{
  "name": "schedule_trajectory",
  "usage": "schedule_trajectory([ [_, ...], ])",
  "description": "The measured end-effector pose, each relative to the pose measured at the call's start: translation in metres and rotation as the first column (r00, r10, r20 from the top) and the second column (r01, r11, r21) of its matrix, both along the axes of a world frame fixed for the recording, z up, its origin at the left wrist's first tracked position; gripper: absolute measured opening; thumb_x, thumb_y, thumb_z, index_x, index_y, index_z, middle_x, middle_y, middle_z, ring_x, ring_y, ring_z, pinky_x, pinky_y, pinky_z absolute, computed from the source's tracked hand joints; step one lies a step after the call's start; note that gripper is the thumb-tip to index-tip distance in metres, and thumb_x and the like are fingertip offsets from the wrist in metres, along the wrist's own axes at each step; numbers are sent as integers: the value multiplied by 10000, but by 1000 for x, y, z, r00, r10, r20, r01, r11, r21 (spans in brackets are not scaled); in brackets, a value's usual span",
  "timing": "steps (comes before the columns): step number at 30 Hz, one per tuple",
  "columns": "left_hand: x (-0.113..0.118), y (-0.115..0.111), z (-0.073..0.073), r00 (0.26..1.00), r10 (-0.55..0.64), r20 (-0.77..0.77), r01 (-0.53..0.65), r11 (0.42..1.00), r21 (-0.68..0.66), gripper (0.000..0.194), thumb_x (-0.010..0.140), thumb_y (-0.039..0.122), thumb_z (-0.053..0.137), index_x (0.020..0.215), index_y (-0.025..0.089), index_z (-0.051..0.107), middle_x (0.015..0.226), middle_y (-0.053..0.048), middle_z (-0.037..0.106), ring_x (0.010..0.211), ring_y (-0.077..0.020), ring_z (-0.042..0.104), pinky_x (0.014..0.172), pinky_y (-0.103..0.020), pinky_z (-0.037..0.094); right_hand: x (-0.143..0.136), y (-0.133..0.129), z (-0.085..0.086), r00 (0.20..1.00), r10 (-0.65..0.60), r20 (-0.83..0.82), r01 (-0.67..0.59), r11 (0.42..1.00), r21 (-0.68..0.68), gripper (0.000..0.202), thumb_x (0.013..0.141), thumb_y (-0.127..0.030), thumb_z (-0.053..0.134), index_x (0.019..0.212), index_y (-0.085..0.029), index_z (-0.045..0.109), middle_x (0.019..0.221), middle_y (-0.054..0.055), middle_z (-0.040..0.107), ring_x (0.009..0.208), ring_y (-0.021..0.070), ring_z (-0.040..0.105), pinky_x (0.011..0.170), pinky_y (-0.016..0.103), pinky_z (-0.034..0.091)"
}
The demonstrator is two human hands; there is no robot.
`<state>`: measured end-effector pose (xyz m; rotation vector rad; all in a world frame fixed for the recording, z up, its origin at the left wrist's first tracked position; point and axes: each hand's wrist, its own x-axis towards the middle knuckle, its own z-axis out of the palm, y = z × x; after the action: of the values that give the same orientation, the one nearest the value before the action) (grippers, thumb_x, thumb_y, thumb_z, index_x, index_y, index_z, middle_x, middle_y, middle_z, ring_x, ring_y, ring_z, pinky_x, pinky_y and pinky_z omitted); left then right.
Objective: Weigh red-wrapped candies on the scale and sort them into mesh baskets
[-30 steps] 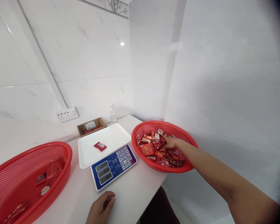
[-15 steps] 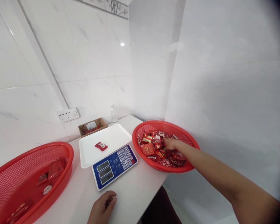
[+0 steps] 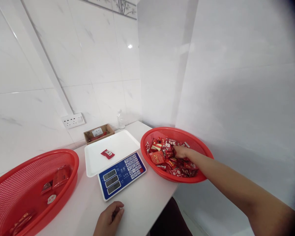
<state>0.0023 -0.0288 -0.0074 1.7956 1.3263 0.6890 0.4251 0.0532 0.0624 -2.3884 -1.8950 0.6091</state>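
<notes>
My left hand [image 3: 110, 218] rests on the white table in front of the scale, its fingers loosely curled towards the thumb with nothing visible in them. My right hand [image 3: 180, 152] reaches into the right red basket [image 3: 206, 151], among a pile of red-wrapped snack packets [image 3: 173, 163]. Its fingertips are hidden against the packets, so a grip cannot be made out. Between the hands stands a digital scale with a blue keypad panel [image 3: 121, 175] and a white weighing tray [image 3: 120, 142]. One small red packet [image 3: 107, 154] lies on that tray.
Another red basket [image 3: 72, 170] at the left holds a few packets. A cardboard box [image 3: 88, 135] and a clear plastic bottle [image 3: 121, 119] stand behind the scale. Walls close in the back and right; a power socket [image 3: 73, 120] is on the tiles. The table edge runs below the right basket.
The view has shifted slightly. My right hand stays among the packets with only a slight shift, and my left hand keeps its place on the table.
</notes>
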Motion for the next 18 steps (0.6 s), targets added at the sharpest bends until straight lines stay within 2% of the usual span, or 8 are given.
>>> schedule_trajectory([
  [3,1,0,-4,1000,6,-2,-6,1000,15,421,735,575,426,855,208,594,730,-13,633,700,-168,575,678,-256,447,1,-1,3,999,-20,26,21,999,-41,241,857,-299,523,1053,-159,543,1049,50,570,885,161,568,775,363,481],
  [7,1,0,-5,1000,12,-9,-12,999,30,438,733,591,421,844,206,598,704,-6,627,662,-160,568,641,-247,445,3,-1,12,999,-25,-27,24,999,-24,240,850,-305,530,1033,-150,549,1042,48,570,900,167,561,793,377,466],
  [12,1,0,-3,1000,18,3,-18,999,32,446,728,599,431,840,203,604,684,-3,620,658,-159,568,621,-238,446,-1,-2,21,973,-45,-225,52,998,24,212,857,-327,502,926,-141,576,939,25,594,825,155,568,738,334,467],
  [16,1,0,-2,1000,17,-4,-17,999,31,436,727,593,435,833,205,604,685,-3,621,665,-163,572,618,-239,445,-5,-6,25,909,-75,-409,101,994,44,157,825,-197,442,832,-150,592,817,18,624,727,141,572,639,248,459],
  [18,1,0,-1,1000,12,-6,-12,1000,29,426,732,582,433,835,205,602,695,-6,624,670,-163,572,623,-241,443,-5,-7,26,867,-91,-491,132,990,50,193,783,-159,421,875,-164,590,852,20,633,740,140,575,611,222,457],
])
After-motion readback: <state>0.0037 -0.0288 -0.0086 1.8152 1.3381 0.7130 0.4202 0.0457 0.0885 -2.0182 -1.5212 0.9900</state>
